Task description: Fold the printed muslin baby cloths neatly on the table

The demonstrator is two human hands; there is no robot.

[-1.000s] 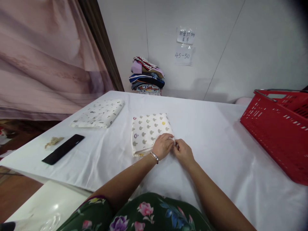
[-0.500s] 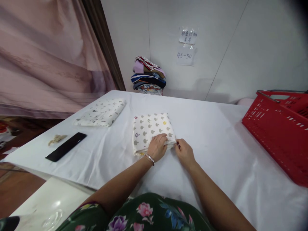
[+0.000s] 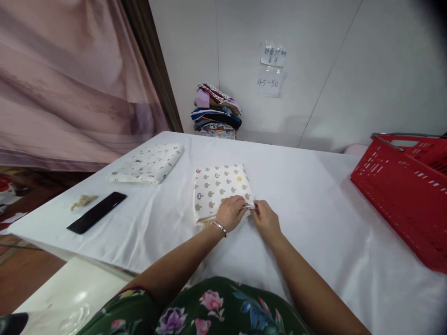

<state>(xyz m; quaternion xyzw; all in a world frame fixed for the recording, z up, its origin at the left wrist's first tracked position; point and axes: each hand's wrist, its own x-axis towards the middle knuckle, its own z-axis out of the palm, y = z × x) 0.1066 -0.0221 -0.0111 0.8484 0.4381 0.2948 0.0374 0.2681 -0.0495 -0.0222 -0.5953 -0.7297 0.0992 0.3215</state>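
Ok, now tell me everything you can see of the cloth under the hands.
The cloth is white, soft-looking fabric printed with rows of small grey motifs, a few outlined or coloured, including a yellow one. It lies flat on the white table cover, folded into a roughly square bundle, with layers showing along the near edge. The left hand rests on its near right part, and the right hand has its fingertips at the near right corner.
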